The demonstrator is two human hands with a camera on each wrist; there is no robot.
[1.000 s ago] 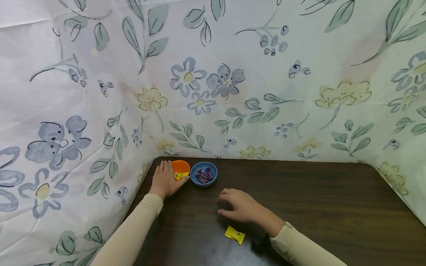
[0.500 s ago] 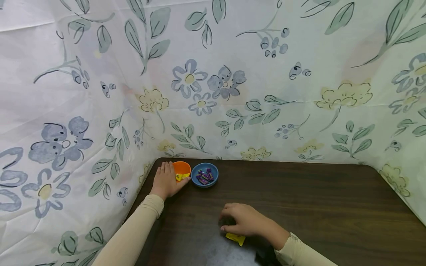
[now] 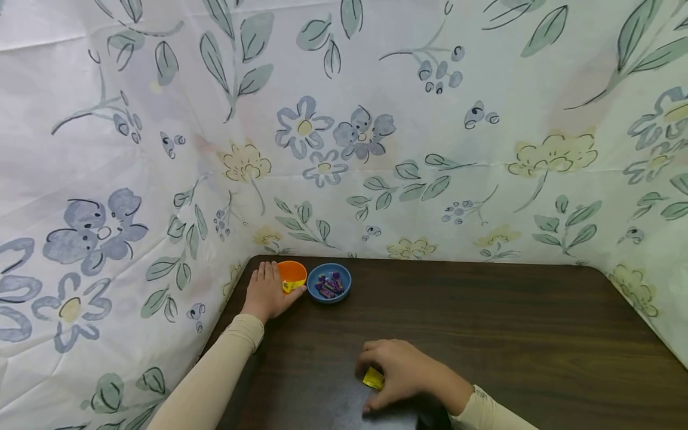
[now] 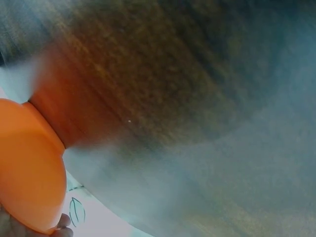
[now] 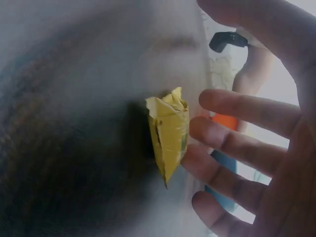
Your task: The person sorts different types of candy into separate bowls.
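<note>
In the head view my left hand (image 3: 267, 293) rests against the left side of an orange bowl (image 3: 292, 270), fingers straight and thumb along its near side. A yellow-wrapped candy (image 3: 291, 286) shows inside this bowl. The left wrist view has the orange bowl (image 4: 32, 165) at its left edge, with fingertips (image 4: 62, 230) beside it. My right hand (image 3: 404, 371) is spread around another yellow-wrapped candy (image 3: 373, 378) on the table. Seen from the right wrist, the thumb stands well away from this candy (image 5: 169, 136), while the fingertips are close to it; contact is unclear.
A blue bowl (image 3: 329, 298) with several purple-wrapped candies (image 3: 329, 286) stands right of the orange bowl. The dark wooden table (image 3: 484, 322) meets a floral-patterned cloth (image 3: 430, 131) at its back and sides.
My right hand has moved down in the head view, from above the yellow-wrapped candy to around it, with its thumb spreading away. My left hand has stayed at the orange bowl.
</note>
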